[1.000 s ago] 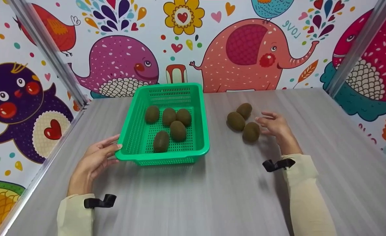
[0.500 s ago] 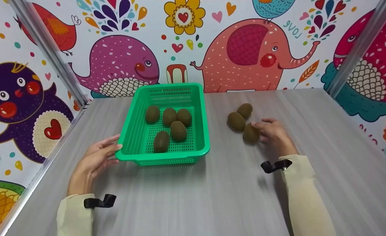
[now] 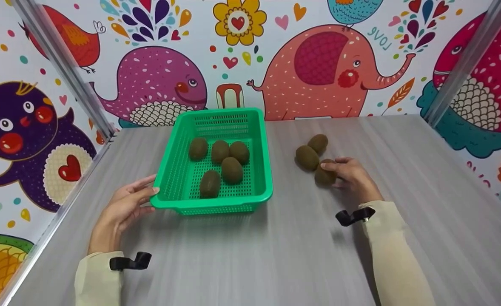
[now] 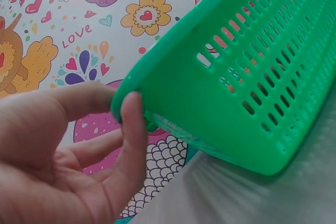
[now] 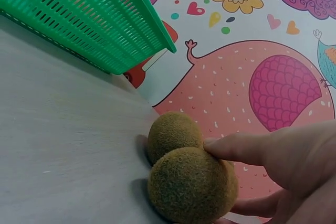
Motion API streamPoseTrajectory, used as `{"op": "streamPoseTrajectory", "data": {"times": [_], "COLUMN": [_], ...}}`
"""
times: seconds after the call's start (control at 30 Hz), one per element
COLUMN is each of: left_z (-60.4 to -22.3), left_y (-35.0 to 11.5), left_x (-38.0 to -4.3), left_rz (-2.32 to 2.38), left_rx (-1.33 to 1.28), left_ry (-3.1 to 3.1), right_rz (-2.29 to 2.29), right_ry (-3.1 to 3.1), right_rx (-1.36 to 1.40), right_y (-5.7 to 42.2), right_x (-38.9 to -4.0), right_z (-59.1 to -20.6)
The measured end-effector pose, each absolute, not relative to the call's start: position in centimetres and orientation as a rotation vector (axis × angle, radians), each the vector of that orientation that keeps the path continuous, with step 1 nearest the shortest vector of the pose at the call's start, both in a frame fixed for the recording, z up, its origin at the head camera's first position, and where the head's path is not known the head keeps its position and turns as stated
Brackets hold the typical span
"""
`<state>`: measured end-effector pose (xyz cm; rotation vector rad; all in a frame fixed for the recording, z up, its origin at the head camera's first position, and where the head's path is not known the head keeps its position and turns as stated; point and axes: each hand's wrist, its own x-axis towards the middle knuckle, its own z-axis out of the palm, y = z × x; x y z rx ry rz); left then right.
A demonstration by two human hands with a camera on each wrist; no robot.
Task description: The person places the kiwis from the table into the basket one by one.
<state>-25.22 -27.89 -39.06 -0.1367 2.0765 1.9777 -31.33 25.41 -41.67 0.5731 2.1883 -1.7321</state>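
My left hand (image 3: 125, 208) pinches the near left corner of a green plastic basket (image 3: 216, 203) between thumb and fingers; the left wrist view shows the rim between them. Several brown kiwis (image 3: 210, 184) lie in the basket. To its right, three more are grouped on the table. My right hand (image 3: 354, 176) grips the nearest of these, a kiwi (image 3: 325, 177), with a digit over its top and other fingers at its right side, partly hidden. Just behind it lie a second kiwi (image 3: 306, 157) and a third kiwi (image 3: 318, 144).
The grey wood-grain table (image 3: 242, 259) ends at a wall (image 3: 237, 76) printed with cartoon animals. Metal posts (image 3: 467, 63) stand at the back corners. A black camera mount (image 3: 354, 216) sits on each wrist.
My right hand has moved left and slightly down onto the nearest loose kiwi and taken hold of it. The left hand and the basket have stayed in place.
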Motion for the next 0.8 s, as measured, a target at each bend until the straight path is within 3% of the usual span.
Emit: {"op": "streamPoseTrajectory", "data": {"times": [0.8], "left_z": [-39.20], "left_y": [-27.85], "left_x": [-25.26], "left_rz": [1.987], "left_rx": [-0.122], "left_ry": [2.080], "right_rz": [-1.749], "right_ry": [2.196], "right_rx": [0.587], "right_y": [26.43], "right_x": [-31.25], "right_z": [-41.56]}}
